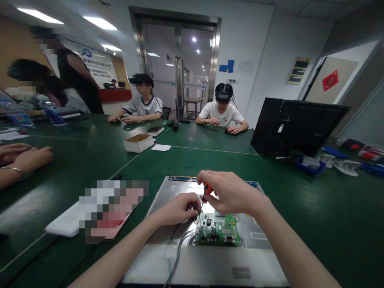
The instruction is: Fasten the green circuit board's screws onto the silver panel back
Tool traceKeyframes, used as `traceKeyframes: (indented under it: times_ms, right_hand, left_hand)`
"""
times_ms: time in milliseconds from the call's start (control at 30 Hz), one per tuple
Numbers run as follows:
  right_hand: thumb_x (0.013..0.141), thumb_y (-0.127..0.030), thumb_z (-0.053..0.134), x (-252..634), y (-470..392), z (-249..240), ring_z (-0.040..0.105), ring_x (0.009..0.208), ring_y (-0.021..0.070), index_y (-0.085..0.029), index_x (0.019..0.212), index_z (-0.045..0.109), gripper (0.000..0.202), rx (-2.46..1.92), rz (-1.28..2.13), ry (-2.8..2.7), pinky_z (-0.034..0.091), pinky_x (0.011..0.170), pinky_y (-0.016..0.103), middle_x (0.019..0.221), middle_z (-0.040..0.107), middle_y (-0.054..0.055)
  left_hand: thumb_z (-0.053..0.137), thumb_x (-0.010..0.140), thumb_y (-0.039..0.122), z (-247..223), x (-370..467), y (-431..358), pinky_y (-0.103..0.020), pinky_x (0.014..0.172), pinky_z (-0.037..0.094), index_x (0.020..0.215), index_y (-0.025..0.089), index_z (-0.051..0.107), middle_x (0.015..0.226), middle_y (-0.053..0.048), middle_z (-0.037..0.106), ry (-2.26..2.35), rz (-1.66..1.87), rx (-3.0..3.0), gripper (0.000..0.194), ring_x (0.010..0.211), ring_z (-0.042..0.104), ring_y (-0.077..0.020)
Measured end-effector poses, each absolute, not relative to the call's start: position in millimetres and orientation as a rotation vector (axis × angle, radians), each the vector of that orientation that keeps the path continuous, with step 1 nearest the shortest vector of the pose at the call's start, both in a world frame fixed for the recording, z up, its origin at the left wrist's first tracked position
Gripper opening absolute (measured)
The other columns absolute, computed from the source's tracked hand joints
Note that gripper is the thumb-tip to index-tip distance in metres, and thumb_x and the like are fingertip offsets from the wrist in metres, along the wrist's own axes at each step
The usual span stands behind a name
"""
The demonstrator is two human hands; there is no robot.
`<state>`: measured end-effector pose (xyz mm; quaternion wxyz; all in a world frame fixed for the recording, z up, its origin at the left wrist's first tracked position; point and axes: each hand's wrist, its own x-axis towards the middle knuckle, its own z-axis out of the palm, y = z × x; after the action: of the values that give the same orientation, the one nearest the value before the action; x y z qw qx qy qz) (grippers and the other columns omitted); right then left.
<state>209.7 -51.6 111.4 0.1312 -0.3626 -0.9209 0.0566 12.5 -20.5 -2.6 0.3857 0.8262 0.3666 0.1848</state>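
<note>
A green circuit board lies on the silver metal back of a flat display panel. My right hand is closed around the red and black handle of a screwdriver, held over the board's upper left corner with its shaft pointing down. Beside that shaft, my left hand has its fingers curled together at the same corner; whatever they pinch is hidden. Grey cables run from the board's left side toward the panel's near edge.
To the left lie a white power bank-like slab and a pink phone-like slab, partly blurred out. Farther off are an open white box, a black monitor and a blue tray. A co-worker's hands rest at left; other people sit across the table.
</note>
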Motion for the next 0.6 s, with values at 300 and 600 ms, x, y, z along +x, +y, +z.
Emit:
traceKeyframes:
  times_ms: [300, 600]
  right_hand:
    - [0.085, -0.036, 0.061, 208.9, -47.6, 109.0, 0.058, 0.066, 0.0152, -0.022, 0.095, 0.053, 0.019, -1.162, -0.018, -2.652, 0.02, 0.051, 0.027, 0.082, 0.068, 0.0]
    - [0.082, -0.016, 0.056, 206.0, -51.1, 111.3, 0.057, 0.071, 0.0133, -0.021, 0.097, 0.052, 0.016, -1.083, 0.092, -2.663, 0.024, 0.053, 0.026, 0.091, 0.067, 0.001]
  left_hand:
    - [0.054, 0.072, 0.013, -0.8, 13.4, -22.7, -0.025, 0.066, 0.04, 0.086, 0.016, 0.06, 0.077, 0.0, 0.058, 0.945, 0.462, 2.112, 0.015, 0.072, 0.052, -0.015]
    - [0.054, 0.072, 0.015, -5.0, 12.3, -18.7, -0.025, 0.064, 0.04, 0.085, 0.017, 0.06, 0.076, 0.0, 0.059, 0.932, 0.444, 2.118, 0.014, 0.07, 0.052, -0.015]
